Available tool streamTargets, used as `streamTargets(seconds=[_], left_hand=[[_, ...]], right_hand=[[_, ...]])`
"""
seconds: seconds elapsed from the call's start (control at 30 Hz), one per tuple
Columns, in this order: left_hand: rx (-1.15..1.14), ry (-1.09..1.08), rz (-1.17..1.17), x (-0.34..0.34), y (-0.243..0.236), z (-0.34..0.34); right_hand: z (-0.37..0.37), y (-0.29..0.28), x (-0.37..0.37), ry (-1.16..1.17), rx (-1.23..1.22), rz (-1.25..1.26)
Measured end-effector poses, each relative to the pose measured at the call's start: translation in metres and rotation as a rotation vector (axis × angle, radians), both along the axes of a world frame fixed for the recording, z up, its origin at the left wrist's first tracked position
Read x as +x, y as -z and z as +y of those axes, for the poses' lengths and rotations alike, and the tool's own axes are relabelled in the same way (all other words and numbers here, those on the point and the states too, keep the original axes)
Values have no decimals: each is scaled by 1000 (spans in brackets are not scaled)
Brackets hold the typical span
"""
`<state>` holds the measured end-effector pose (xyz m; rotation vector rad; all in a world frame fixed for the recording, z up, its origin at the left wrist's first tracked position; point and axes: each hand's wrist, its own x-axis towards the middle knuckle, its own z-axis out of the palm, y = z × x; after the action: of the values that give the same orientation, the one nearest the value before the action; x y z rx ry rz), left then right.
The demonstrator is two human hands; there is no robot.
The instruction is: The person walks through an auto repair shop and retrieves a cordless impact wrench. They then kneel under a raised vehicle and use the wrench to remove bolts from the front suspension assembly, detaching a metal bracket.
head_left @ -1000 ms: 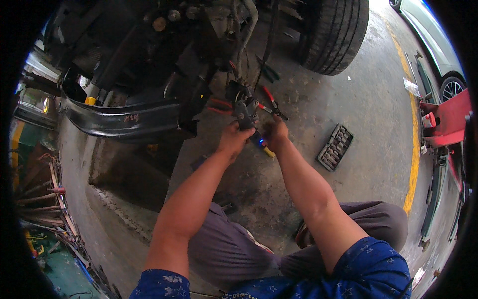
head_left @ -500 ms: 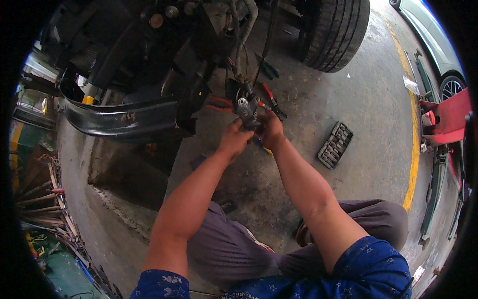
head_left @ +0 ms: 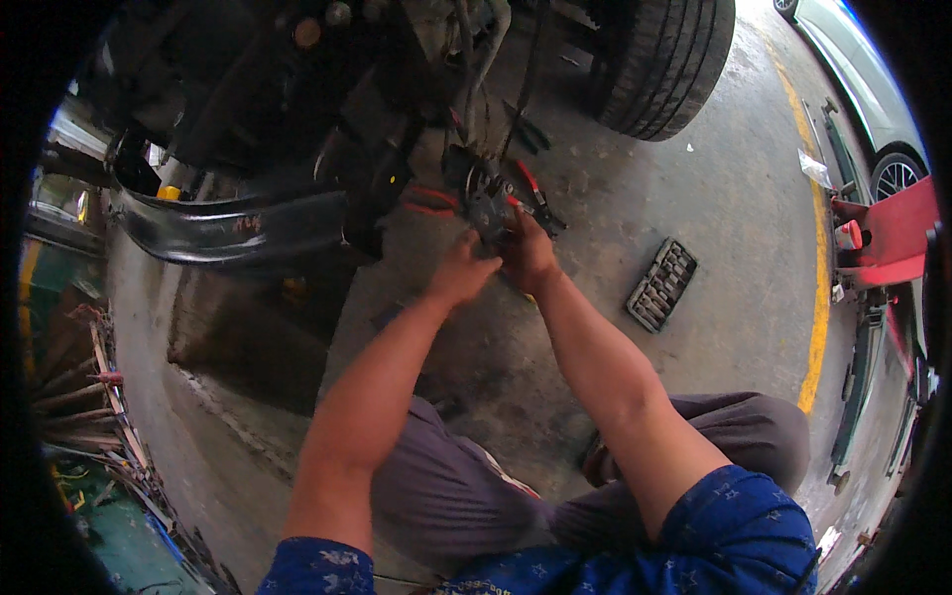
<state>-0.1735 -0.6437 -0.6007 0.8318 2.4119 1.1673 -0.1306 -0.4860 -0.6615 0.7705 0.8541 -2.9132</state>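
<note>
A dark metal car part (head_left: 486,210) hangs at the lower end of cables and hoses (head_left: 478,114) beneath the raised car. My right hand (head_left: 529,250) is closed around its right and lower side, with the fingertips partly hidden. Just below and to the left, my left hand (head_left: 462,272) has its fingers bent and its thumb pointing right. What the left fingers hold, if anything, is hidden. Red-handled pliers (head_left: 530,181) lie on the floor right behind the part, and another red-handled tool (head_left: 429,200) lies to its left.
An open socket set (head_left: 661,285) lies on the floor to the right. A black curved beam (head_left: 238,230) juts out at the left, above a floor pit (head_left: 263,342). A tyre (head_left: 669,69) stands at the far right. Beyond the yellow line (head_left: 820,337) is a red metal stand (head_left: 892,238).
My left hand has shifted slightly left and its thumb has come down off the metal part. The part has tilted a little, with my right hand still on it. The view has shifted slightly.
</note>
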Motion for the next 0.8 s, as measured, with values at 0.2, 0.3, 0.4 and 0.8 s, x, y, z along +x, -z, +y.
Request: streamTargets(seconds=[0.2, 0.3, 0.4, 0.8], left_hand=[[-505, 286, -63, -3, -67, -4], [-708, 522, 23, 21, -109, -16], [-665, 630, 35, 43, -119, -30], [-141, 893, -46, 152, -210, -93]], right_hand=[[5, -2, -1, 169, -76, -60], [2, -6, 3, 201, -12, -48], [-5, 4, 6, 252, -138, -115], [-41, 81, 39, 259, 467, -621]])
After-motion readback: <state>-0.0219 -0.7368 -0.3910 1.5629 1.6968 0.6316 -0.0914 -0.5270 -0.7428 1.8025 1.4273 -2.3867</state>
